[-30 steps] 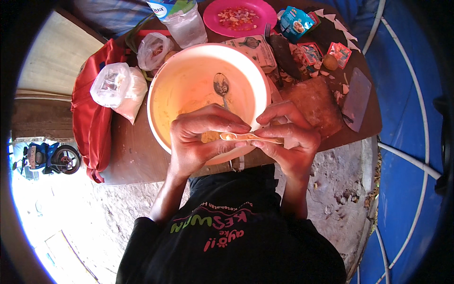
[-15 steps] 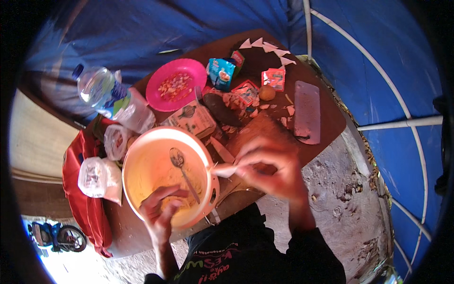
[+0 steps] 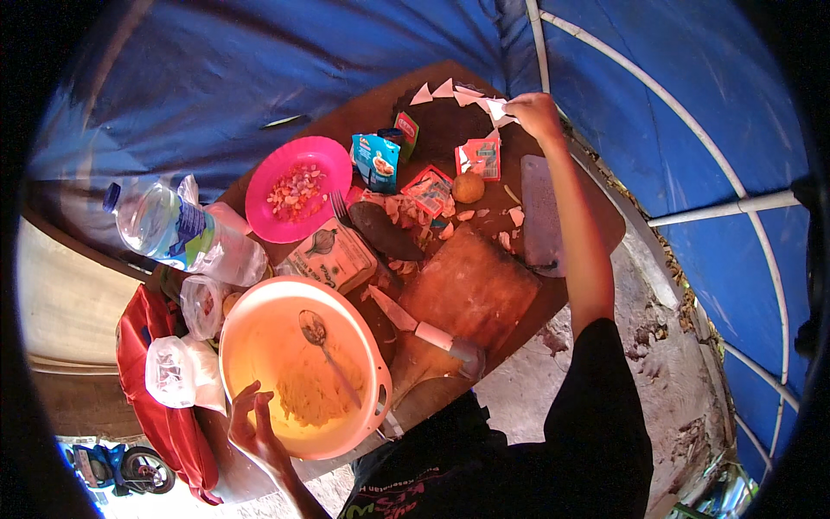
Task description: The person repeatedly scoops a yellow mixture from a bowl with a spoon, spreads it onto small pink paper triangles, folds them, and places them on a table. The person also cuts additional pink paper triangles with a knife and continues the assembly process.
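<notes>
My left hand [image 3: 252, 426] rests on the near rim of an orange plastic bowl [image 3: 245, 330], fingers spread, holding nothing. The bowl holds pale shredded food and a metal spoon [image 3: 322, 341]. My right hand [image 3: 534, 112] is stretched to the far edge of the brown table [image 3: 571, 285]. Its fingers pinch a small white scrap of paper [image 3: 499, 109] beside several torn white pieces [image 3: 448, 89]. A knife [image 3: 427, 332] lies on the wooden cutting board [image 3: 471, 290] between the bowl and my right arm.
A pink plate [image 3: 298, 188] of chopped bits, a water bottle [image 3: 164, 227], small seasoning packets [image 3: 377, 159], a small round potato [image 3: 468, 187], a dark oblong vegetable [image 3: 384, 232], a carton [image 3: 333, 255] and a grey phone [image 3: 541, 210] crowd the table. Plastic bags [image 3: 177, 370] and red cloth [image 3: 151, 406] lie left. Blue tarp surrounds.
My right hand left the bowl's edge and reached to the table's far edge, taking hold of a white scrap. The left hand stays at the bowl's rim. The view tilted further up.
</notes>
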The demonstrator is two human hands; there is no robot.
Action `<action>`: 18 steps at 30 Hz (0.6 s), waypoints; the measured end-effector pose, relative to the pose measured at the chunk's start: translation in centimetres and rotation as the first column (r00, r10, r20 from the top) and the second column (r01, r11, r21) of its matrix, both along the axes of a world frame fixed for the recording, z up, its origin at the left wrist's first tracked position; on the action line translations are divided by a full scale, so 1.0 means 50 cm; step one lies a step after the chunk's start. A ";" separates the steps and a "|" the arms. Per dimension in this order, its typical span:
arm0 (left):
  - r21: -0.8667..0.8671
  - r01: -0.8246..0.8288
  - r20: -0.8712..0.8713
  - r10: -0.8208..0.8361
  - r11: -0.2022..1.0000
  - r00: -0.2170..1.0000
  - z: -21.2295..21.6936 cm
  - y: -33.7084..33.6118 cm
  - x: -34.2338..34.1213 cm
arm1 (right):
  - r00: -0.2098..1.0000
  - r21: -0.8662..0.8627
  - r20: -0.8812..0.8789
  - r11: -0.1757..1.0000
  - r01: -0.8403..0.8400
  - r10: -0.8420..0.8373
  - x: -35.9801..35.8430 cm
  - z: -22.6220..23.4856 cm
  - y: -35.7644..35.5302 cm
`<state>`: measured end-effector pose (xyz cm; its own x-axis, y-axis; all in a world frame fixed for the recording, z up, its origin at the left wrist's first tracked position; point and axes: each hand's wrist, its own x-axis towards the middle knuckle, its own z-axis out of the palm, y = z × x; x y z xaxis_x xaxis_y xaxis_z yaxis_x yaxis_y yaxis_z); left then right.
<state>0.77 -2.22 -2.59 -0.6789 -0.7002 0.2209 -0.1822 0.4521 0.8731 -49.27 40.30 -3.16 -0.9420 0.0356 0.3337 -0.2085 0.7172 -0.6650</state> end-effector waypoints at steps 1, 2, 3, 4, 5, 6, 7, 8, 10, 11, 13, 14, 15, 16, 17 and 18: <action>-0.029 0.011 0.001 -0.011 1.000 1.000 0.000 0.000 0.000 | 0.999 0.047 0.042 0.998 0.031 -0.033 -0.030 -0.016 -0.002; -0.066 0.019 0.020 -0.018 0.998 1.000 -0.001 -0.001 -0.001 | 0.993 0.098 0.092 0.993 0.065 -0.075 -0.055 -0.030 -0.006; -0.069 0.034 0.008 -0.034 0.997 0.999 -0.003 -0.003 -0.002 | 0.987 0.141 0.117 0.986 0.089 -0.106 -0.076 -0.041 -0.010; -0.081 0.046 0.014 -0.045 0.996 0.999 -0.006 -0.003 -0.002 | 0.983 0.179 0.114 0.976 0.122 -0.143 -0.089 -0.051 -0.011; -0.098 0.052 0.031 -0.050 0.994 0.998 -0.008 -0.005 -0.001 | 0.973 0.219 0.123 0.962 0.164 -0.194 -0.102 -0.062 -0.019; -0.097 0.051 0.021 -0.049 0.994 0.999 -0.010 -0.005 -0.001 | 0.966 0.256 0.120 0.947 0.192 -0.228 -0.113 -0.071 -0.026; -0.100 0.048 0.021 -0.047 0.994 0.999 -0.011 -0.005 -0.002 | 0.970 0.296 0.105 0.938 0.182 -0.221 -0.123 -0.077 -0.030; -0.102 0.046 0.021 -0.044 0.994 0.999 -0.010 -0.005 -0.002 | 0.970 0.298 0.069 0.933 0.203 -0.233 -0.131 -0.085 -0.036; -0.103 0.046 0.028 -0.043 0.994 0.999 -0.004 -0.003 -0.003 | 0.962 0.319 0.005 0.912 0.258 -0.273 -0.142 -0.100 -0.046; -0.100 0.032 0.049 -0.027 0.994 0.998 -0.001 0.000 -0.005 | 0.929 0.321 -0.020 0.878 0.356 -0.369 -0.147 -0.105 -0.051; -0.115 0.029 0.039 -0.025 0.993 0.999 0.009 0.005 -0.006 | 0.935 0.365 -0.023 0.868 0.337 -0.353 -0.142 -0.106 -0.046; -0.126 0.005 0.066 0.003 0.992 0.998 0.014 0.008 -0.005 | 0.943 0.395 -0.002 0.866 0.307 -0.334 -0.138 -0.099 -0.050; -0.108 0.002 0.087 0.007 0.994 0.996 0.018 0.008 -0.004 | 0.937 0.426 -0.091 0.838 0.342 -0.336 -0.119 -0.094 -0.051; -0.109 -0.020 0.107 0.032 0.994 0.994 0.020 0.010 -0.004 | 0.930 0.450 -0.166 0.814 0.368 -0.328 -0.092 -0.085 -0.056; -0.120 -0.008 0.081 0.018 0.993 0.997 0.021 0.012 -0.001 | 0.920 0.381 -0.320 0.858 0.344 -0.226 -0.064 -0.066 -0.069; -0.092 -0.007 0.060 0.013 0.996 0.998 0.022 0.012 0.000 | 0.894 0.427 -0.424 0.839 0.337 -0.144 -0.038 -0.036 -0.091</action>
<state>0.75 -1.63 -1.51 -0.6861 -0.6857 0.2432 -0.2383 0.5276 0.8153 -51.16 35.73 -4.96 -0.7321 -0.0102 0.6811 -0.1403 0.9807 -0.1362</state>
